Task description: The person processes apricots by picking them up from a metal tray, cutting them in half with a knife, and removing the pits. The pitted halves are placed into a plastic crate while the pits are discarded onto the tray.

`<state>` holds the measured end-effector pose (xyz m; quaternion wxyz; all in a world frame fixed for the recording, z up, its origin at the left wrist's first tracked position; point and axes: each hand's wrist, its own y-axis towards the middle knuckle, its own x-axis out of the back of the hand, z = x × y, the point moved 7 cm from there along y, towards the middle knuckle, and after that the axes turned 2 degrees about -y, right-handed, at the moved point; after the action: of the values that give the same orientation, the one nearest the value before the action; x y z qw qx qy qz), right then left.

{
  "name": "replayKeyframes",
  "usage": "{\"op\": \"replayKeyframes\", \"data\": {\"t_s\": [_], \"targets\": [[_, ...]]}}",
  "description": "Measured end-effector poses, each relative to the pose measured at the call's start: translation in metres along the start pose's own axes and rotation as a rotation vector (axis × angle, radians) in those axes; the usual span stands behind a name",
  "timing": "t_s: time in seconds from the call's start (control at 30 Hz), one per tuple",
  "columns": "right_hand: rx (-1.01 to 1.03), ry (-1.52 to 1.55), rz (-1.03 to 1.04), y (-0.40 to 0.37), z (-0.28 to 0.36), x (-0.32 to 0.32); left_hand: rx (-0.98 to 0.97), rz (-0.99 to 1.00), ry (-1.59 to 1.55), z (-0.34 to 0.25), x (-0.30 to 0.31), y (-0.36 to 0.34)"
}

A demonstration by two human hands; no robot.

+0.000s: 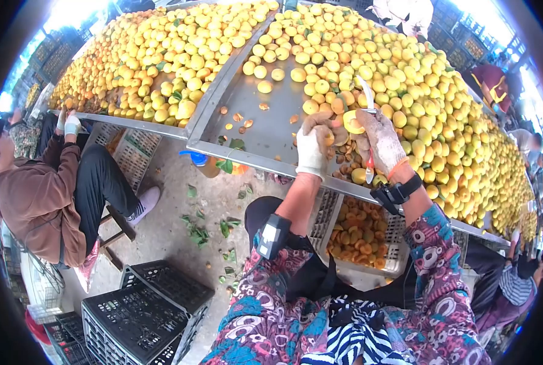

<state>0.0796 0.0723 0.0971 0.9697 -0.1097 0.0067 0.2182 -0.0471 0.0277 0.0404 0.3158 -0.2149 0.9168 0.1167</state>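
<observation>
Both of my hands wear whitish, stained gloves above the near edge of a metal sorting table (271, 163). My left hand (313, 146) is closed, its fingers curled around an orange apricot piece that is mostly hidden. In my right hand (381, 137) is a small knife (367, 94), its pale blade pointing up and away and its red-and-white handle end showing below the palm. A cut yellow apricot (352, 122) sits at the fingertips of that same hand, between the two hands. Beneath them lie brown pits (343, 163) and a few apricots.
Heaped apricots (429, 115) cover the table's right side; a metal divider (229, 70) separates another heap (174, 52). Below the edge, a crate (396, 243) holds apricot halves (356, 234). Black crates (134, 319) stand on the floor at left, near a seated person (43, 194).
</observation>
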Motion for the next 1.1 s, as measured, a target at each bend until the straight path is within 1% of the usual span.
{"op": "replayKeyframes", "data": {"t_s": [0.03,0.07,0.17,0.2,0.23,0.3,0.33,0.37,0.4,0.47,0.5,0.53,0.57,0.6,0.63,0.67,0.7,0.73,0.77,0.8,0.83,0.87,0.9,0.93,0.97,1.0,1.03,1.1], "targets": [[0.012,-0.061,-0.004,-0.003,0.000,0.003,0.140,-0.035,-0.075,0.007,0.002,-0.001],[0.040,-0.079,0.042,-0.005,0.001,0.003,0.137,0.030,-0.112,0.006,-0.005,0.000],[0.067,-0.119,0.009,-0.019,0.010,0.018,0.284,0.238,-0.094,0.016,-0.027,-0.017],[0.029,-0.118,-0.016,-0.032,0.018,0.024,0.181,0.348,0.043,0.022,-0.035,-0.022],[0.006,-0.113,0.014,-0.039,0.018,0.035,0.297,0.329,-0.004,0.037,-0.042,-0.032],[0.011,-0.200,-0.057,-0.064,0.031,0.048,0.247,0.612,0.025,0.038,-0.077,-0.065],[0.007,-0.214,-0.093,-0.068,0.027,0.062,0.142,0.735,0.231,0.036,-0.092,-0.080],[0.006,-0.188,-0.121,-0.078,0.030,0.068,0.031,0.850,0.437,0.038,-0.105,-0.094],[0.000,-0.197,-0.148,-0.085,0.028,0.076,-0.240,1.003,0.508,0.043,-0.117,-0.103],[-0.021,-0.222,-0.164,-0.093,0.027,0.087,-0.051,0.854,0.451,0.072,-0.103,-0.088],[-0.042,-0.236,-0.151,-0.095,0.027,0.087,0.043,0.773,0.428,0.065,-0.102,-0.081],[-0.064,-0.252,-0.133,-0.097,0.026,0.086,0.411,0.756,0.339,0.069,-0.097,-0.072],[0.049,-0.304,-0.153,-0.090,0.024,0.086,0.307,0.642,0.147,0.066,-0.095,-0.065],[0.166,-0.355,-0.169,-0.076,0.014,0.085,0.201,0.587,0.090,0.074,-0.093,-0.057],[0.284,-0.405,-0.183,-0.066,0.012,0.082,0.141,0.553,0.101,0.083,-0.085,-0.050],[0.328,-0.529,-0.222,-0.063,0.019,0.075,0.081,0.517,0.114,0.072,-0.086,-0.045],[0.307,-0.524,-0.238,-0.055,0.018,0.071,0.067,0.501,0.193,0.063,-0.082,-0.041],[0.285,-0.519,-0.251,-0.045,0.014,0.068,0.085,0.455,0.136,0.054,-0.078,-0.038],[0.370,-0.583,-0.257,-0.037,0.018,0.061,0.101,0.408,0.078,0.043,-0.076,-0.034],[0.454,-0.647,-0.268,-0.029,0.023,0.052,0.145,0.333,-0.119,0.037,-0.071,-0.031],[0.363,-0.459,-0.274,-0.024,0.019,0.053,0.186,0.258,-0.316,0.033,-0.067,-0.027],[0.268,-0.273,-0.278,-0.024,0.027,0.044,0.187,0.168,-0.392,0.026,-0.063,-0.022],[0.171,-0.089,-0.280,-0.021,0.027,0.037,0.192,0.161,-0.391,0.025,-0.054,-0.016],[0.362,0.106,-0.211,-0.015,0.035,0.033,0.201,0.151,-0.392,0.027,-0.041,-0.011],[0.374,0.243,-0.210,-0.018,0.047,0.025,0.214,0.140,-0.394,0.029,-0.032,-0.009],[0.432,0.338,-0.149,-0.020,0.059,0.013,0.227,0.046,-0.419,0.027,-0.029,-0.008],[0.488,0.435,-0.090,-0.018,0.068,0.004,0.208,0.076,-0.386,0.025,-0.027,-0.008],[0.560,0.502,0.048,-0.009,0.074,-0.012,0.172,0.139,-0.317,0.014,-0.025,-0.009]]}}
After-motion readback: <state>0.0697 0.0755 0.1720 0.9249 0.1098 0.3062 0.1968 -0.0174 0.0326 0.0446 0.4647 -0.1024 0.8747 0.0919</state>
